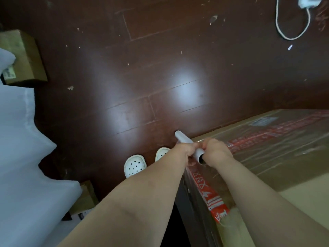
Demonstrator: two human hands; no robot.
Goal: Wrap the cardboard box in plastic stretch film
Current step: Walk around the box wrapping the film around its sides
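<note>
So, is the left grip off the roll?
No, the left grip and the right grip both hold the grey film roll at the corner of the cardboard box.

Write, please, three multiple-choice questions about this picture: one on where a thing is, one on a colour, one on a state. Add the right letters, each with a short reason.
1. Where does the white cable lie?
A) on the floor, upper right of the view
B) on a table
C) in a drawer

2. What colour is the tape on the cardboard box?
A) blue
B) red
C) green

3. How is the film roll held?
A) by nobody
B) by one hand only
C) by both hands

Right letters:
1 A: it loops on the dark boards, apart from the box.
2 B: red printed bands cross the box.
3 C: the left hand and the right hand each grip the tube.
</note>
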